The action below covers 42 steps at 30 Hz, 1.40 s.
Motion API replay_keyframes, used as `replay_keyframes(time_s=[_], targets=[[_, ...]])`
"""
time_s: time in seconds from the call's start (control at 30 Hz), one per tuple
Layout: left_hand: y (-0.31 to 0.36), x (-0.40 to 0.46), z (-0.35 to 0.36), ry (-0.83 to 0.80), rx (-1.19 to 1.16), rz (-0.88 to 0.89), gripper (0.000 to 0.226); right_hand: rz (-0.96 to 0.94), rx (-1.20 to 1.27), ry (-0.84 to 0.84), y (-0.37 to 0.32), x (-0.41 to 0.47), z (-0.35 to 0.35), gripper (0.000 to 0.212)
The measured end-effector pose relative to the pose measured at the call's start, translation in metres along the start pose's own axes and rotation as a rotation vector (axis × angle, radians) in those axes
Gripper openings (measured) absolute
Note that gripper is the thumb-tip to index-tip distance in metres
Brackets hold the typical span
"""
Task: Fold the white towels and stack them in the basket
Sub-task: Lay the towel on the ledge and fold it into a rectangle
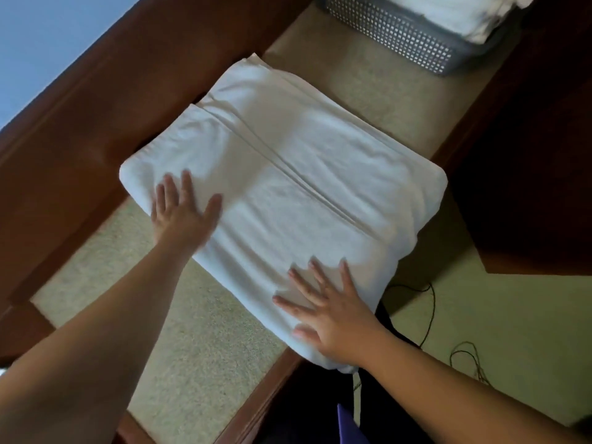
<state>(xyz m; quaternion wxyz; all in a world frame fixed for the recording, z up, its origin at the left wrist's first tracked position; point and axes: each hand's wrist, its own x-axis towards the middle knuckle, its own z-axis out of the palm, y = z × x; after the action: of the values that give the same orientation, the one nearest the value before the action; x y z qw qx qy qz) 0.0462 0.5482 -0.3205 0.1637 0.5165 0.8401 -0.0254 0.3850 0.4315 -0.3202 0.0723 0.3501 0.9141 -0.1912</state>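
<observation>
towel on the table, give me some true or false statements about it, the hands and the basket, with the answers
1. Both hands lie flat on the folded towel. True: the left hand and right hand press it with straight fingers.
2. The basket is empty. False: white towels already lie in it.
3. The folded towel sits inside the basket. False: it lies on the table, apart from the basket.
4. The right hand is nearer the camera than the left. True.
</observation>
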Motion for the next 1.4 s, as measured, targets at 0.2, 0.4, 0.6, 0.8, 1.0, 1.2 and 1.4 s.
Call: replay_keyframes(time_s=[0.2,0.4,0.6,0.8,1.0,1.2,1.4], targets=[[-0.011,0.036,-0.006,-0.018,-0.046,-0.252,0.093,0.0,-0.095,0.073,-0.002,-0.025,0.019,0.071],[0.009,0.046,-0.015,-0.077,-0.03,-0.442,0.094,-0.047,-0.023,-0.031,0.005,-0.028,0.013,0.077],[0.081,0.019,-0.027,0.07,0.018,-0.004,0.083,0.229,0.285,0.223,0.05,-0.008,-0.03,0.046],[0.216,0.016,-0.024,-0.047,0.202,0.767,0.067,0.728,0.256,0.383,0.147,0.014,-0.092,0.059],[0.319,0.051,-0.014,-0.187,0.517,0.893,0.094,0.84,0.297,0.155,0.222,0.012,-0.11,0.082],[0.357,0.093,-0.031,-0.244,0.687,0.981,0.094,0.844,0.355,0.059,0.254,0.014,-0.12,0.106],[0.351,0.101,-0.042,-0.401,0.76,1.084,0.05,0.775,0.286,-0.043,0.26,0.015,-0.133,0.056]])
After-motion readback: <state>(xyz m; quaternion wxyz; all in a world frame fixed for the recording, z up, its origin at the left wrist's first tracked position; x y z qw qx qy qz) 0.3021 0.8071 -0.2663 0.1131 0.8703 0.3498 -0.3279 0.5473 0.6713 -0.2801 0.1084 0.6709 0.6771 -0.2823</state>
